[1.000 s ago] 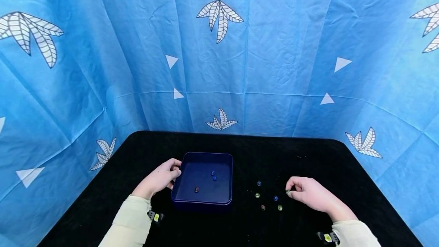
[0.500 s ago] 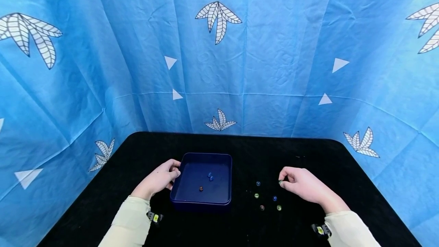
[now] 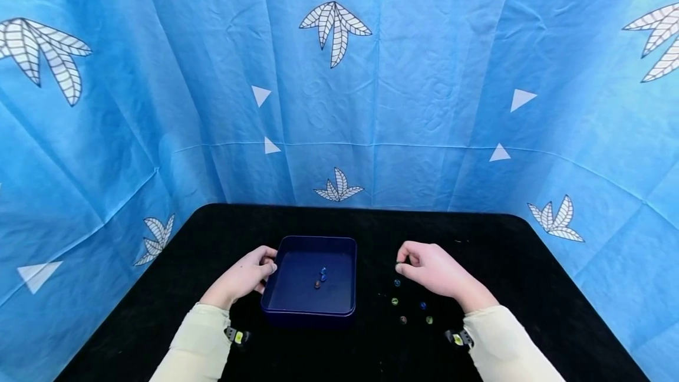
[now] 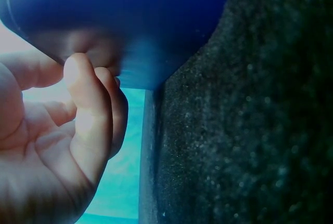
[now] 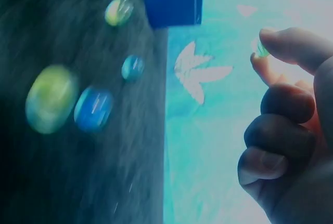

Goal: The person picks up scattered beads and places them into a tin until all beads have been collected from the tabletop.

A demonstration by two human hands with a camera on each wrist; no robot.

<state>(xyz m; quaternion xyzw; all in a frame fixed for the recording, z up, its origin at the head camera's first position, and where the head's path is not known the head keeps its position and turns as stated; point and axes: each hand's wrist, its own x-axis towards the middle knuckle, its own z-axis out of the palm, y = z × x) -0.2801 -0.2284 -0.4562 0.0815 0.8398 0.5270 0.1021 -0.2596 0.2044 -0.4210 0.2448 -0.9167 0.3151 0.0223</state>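
Note:
My left hand [image 3: 245, 276] grips the left wall of a square dark blue box [image 3: 294, 296], its thumb at the rim and curled fingers against the outer side. In the box lie two blue marbles [image 3: 323, 277] and a brown marble [image 3: 317, 284], close together. Between thumb and forefinger my right hand [image 3: 437, 269] pinches a clear greenish marble [image 5: 262, 50], raised above the table to the right of the box. Several loose marbles lie just below that hand: a yellow-green marble [image 3: 395, 301], a blue marble [image 3: 422, 305] and a reddish marble [image 3: 403, 320] among them.
A black cloth [image 3: 233, 226] covers the table. Blue patterned curtains [image 3: 424, 105] stand behind and at both sides of it. Both wrists carry small dark strapped devices.
My right hand has lifted the greenish marble and moved left toward the box with it. The brown marble has rolled toward the blue pair. My left hand keeps its grip.

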